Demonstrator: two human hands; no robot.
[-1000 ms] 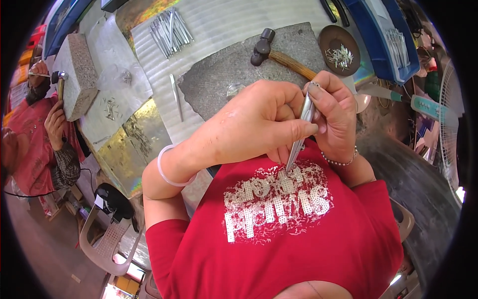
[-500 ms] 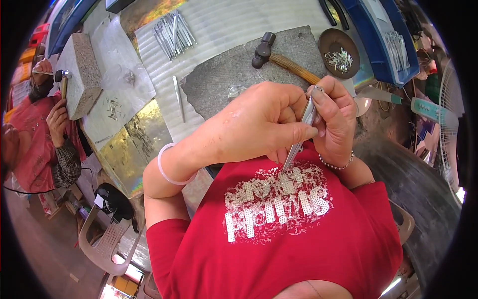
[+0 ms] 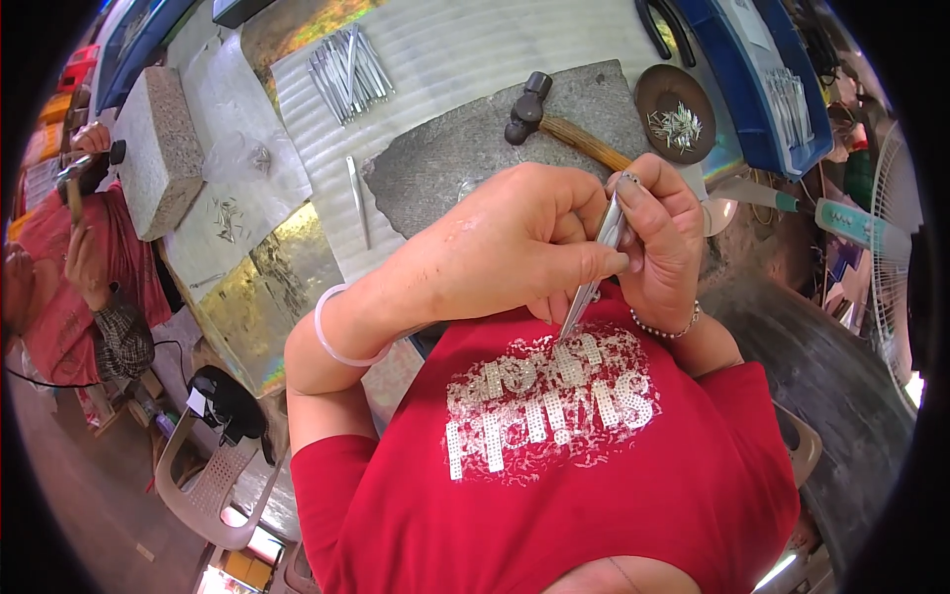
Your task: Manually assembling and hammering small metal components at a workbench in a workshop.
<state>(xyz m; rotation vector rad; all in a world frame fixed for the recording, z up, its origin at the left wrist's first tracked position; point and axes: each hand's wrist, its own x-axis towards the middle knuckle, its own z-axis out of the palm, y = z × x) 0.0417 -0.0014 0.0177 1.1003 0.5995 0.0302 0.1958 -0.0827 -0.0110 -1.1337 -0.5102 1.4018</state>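
Note:
In front of my chest, my left hand (image 3: 529, 238) is closed on a slender, pointed silver metal tool (image 3: 582, 309), its thumb lying along the side. My right hand (image 3: 661, 238) pinches the upper end of the same tool between thumb and fingers. The tool slants down, its narrow tip toward my red shirt. Small round holes or pin heads show at its top end; the exact kind is unclear. Just beyond my hands, a hammer (image 3: 584, 143) lies on a grey stone slab (image 3: 435, 148). A brown dish (image 3: 653, 89) of small metal pins stands by the handle.
Several slim metal pieces (image 3: 348, 74) lie piled on white foam sheeting, with a single one (image 3: 357, 202) nearer me. A blue bin (image 3: 762, 119) stands far right, close to a fan (image 3: 886, 267). On the left, a co-worker (image 3: 84, 267) holds a hammer near a granite block (image 3: 158, 148).
My hands keep nearly the same hold on the metal tool, with only a slight shift. The view has moved a little. At the left, the co-worker's hands and hammer have shifted.

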